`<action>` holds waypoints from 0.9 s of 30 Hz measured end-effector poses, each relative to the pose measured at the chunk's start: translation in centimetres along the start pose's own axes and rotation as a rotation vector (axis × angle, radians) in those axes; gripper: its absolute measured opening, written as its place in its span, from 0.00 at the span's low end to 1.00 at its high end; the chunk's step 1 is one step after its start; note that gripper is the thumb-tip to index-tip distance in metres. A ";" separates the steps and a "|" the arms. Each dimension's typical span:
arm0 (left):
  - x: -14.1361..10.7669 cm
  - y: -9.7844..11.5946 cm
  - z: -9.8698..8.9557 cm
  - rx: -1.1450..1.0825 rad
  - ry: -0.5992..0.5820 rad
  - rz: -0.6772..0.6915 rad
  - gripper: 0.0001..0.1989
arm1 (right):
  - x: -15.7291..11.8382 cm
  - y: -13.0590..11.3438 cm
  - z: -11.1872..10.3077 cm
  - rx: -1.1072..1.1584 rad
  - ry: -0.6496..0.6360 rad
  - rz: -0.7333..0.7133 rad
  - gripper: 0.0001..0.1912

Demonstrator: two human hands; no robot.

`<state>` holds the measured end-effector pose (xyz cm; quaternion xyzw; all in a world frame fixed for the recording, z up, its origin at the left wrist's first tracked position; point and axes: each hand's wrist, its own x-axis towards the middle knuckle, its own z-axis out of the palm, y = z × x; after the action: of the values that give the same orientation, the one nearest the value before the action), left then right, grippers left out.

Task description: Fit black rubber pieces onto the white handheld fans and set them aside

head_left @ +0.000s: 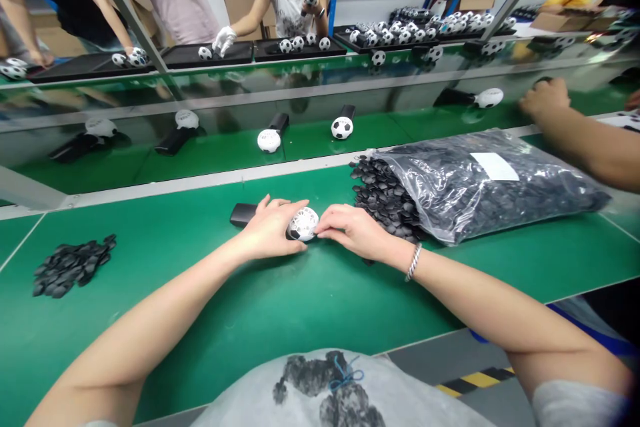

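My left hand point(273, 228) wraps round a white ball point(304, 223) patterned like a football, with a black handle point(243, 215) sticking out to the left. Some patches on the ball are black and others are still white. Fingertips of my right hand point(347, 230) are pinched together against the ball's right side; whatever they hold is too small to make out. Just beyond my right hand lies a heap of small black patches point(383, 193), spilling from a clear plastic bag point(450, 207).
A smaller pile of black patches point(73, 267) lies at the left of the green table point(280, 307). Behind a metal rail, several ball-and-handle pieces, one a football point(343, 127), sit on a green belt point(220, 147). A co-worker's hand point(547, 97) reaches in at right; people stand opposite by black trays.
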<state>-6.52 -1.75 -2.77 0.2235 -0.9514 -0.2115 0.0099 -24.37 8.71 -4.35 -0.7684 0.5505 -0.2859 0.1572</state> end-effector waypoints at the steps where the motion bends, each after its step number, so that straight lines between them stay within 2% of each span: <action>1: 0.1 0.1 0.1 -0.008 0.018 -0.018 0.38 | 0.1 0.0 0.1 -0.003 0.009 0.005 0.05; 5: 0.3 0.5 0.6 -0.009 0.111 -0.064 0.35 | 0.6 0.0 0.2 0.110 0.042 0.063 0.03; 8: 0.3 0.8 0.8 0.001 0.126 -0.066 0.31 | 1.2 0.2 0.1 0.198 0.057 0.097 0.05; 13: 0.6 1.2 0.8 -0.008 0.149 -0.111 0.27 | 1.9 0.5 0.4 0.396 0.003 0.205 0.16; 16: 0.5 1.1 0.9 -0.016 0.149 -0.100 0.26 | 1.9 0.9 0.5 0.446 -0.005 0.260 0.18; 19: 0.2 0.8 1.0 -0.005 0.142 -0.050 0.30 | 1.4 2.5 -0.7 0.261 -0.018 0.295 0.12; 22: 0.1 0.2 0.9 0.023 0.149 0.007 0.34 | 1.0 5.1 -2.9 -0.236 0.035 0.412 0.10; 24: 0.1 0.0 0.5 0.020 0.102 0.058 0.33 | 0.8 6.5 -4.2 -0.522 0.037 0.483 0.11; 27: -0.1 0.1 0.0 0.003 -0.020 0.082 0.32 | 0.9 7.9 -5.2 -0.641 -0.021 0.528 0.10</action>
<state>-6.50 -1.67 -2.69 0.1824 -0.9601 -0.2116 0.0087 -33.32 5.57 -4.38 -0.6139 0.7881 -0.0420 -0.0167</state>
